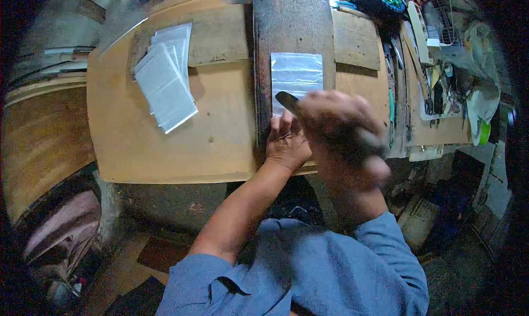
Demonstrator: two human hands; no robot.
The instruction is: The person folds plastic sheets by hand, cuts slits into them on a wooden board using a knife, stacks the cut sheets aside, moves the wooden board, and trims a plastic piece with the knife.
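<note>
A clear plastic bag or small stack of bags point(297, 73) lies on a dark wooden plank point(292, 24), with light creases across it. My left hand point(289, 145) rests at its near edge, fingertips on the plastic and fingers slightly apart; the right hand partly hides them. Just above and to the right, my right hand point(347, 123) is closed around a dark tool point(287, 102), smeared by motion. Its dark rounded end points left over the near part of the plastic. I cannot make out the tool's kind.
More clear plastic bags point(165, 79) lie fanned out at the left, partly on a flat board point(217, 38). Another board point(355, 43) sits right of the plank. At the far right are a tray of tools point(441, 95), a green tape roll point(484, 133) and crumpled plastic point(482, 57).
</note>
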